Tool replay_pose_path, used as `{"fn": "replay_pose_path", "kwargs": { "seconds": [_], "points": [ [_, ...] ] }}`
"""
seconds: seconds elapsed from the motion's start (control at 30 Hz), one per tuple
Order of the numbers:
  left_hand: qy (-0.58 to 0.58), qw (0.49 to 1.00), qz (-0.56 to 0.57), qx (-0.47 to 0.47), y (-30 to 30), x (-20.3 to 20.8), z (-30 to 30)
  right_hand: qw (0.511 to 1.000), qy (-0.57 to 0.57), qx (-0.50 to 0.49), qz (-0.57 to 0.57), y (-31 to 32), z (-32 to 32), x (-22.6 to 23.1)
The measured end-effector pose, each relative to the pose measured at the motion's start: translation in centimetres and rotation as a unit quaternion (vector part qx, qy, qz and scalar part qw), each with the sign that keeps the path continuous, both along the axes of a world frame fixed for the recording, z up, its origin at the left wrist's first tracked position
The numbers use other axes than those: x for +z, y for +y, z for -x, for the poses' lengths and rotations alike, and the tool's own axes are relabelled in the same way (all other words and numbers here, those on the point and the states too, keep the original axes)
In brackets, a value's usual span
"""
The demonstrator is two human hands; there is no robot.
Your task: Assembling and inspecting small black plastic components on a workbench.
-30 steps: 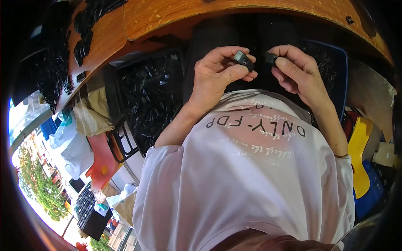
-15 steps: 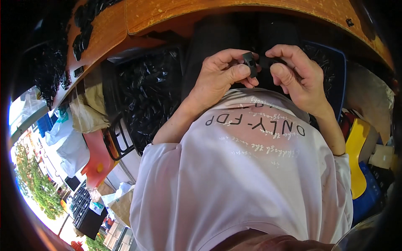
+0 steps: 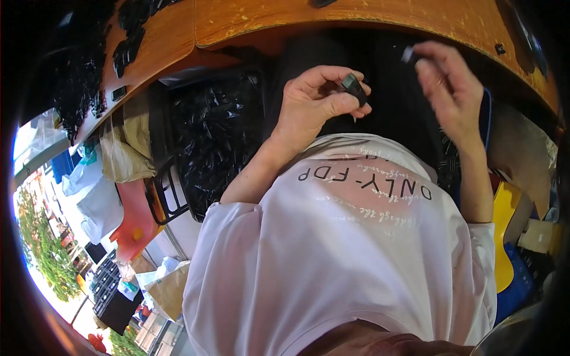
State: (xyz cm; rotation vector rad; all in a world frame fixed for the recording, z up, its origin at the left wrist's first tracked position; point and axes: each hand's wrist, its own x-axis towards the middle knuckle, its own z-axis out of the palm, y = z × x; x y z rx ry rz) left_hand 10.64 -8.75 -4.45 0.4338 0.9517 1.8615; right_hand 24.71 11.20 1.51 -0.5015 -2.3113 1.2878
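Left hand [image 3: 314, 98] pinches 1 black part [image 3: 355, 91] between thumb and fingers. Right hand [image 3: 450, 89], blurred, pinches 1 small piece [image 3: 408, 55] at its fingertips. 1 tray [image 3: 261, 80] of black pieces [image 3: 217, 136] sits left of the left grip.

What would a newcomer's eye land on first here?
Probably the white shirt, filling the lower middle. Above it, the left hand grips a black part, while the blurred right hand holds a small piece. Black pieces lie heaped at left.
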Motion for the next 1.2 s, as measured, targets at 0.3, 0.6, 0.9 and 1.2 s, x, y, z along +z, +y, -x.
{"fn": "replay_pose_path", "kwargs": {
  "seconds": [0.3, 0.6, 0.9, 1.2],
  "points": [
    [-0.078, 0.995, -0.037, -0.054, -0.6, 0.8, 0.0, 0.963, -0.001, -0.082, -0.258, 8.1, 6.4, -1.2],
    [-0.062, 0.994, 0.014, -0.090, -1.1, 3.6, 0.1, 0.931, 0.016, -0.050, -0.362, 10.7, 6.3, -3.4],
    [-0.074, 0.902, -0.371, -0.207, 0.6, 10.8, -0.4, 0.955, 0.009, -0.074, -0.287, 10.3, 6.4, -3.2],
    [-0.003, 0.983, -0.177, -0.048, 0.7, 12.1, -1.5, 0.863, -0.060, -0.102, -0.492, 11.0, 6.6, -2.2]
  ]
}}
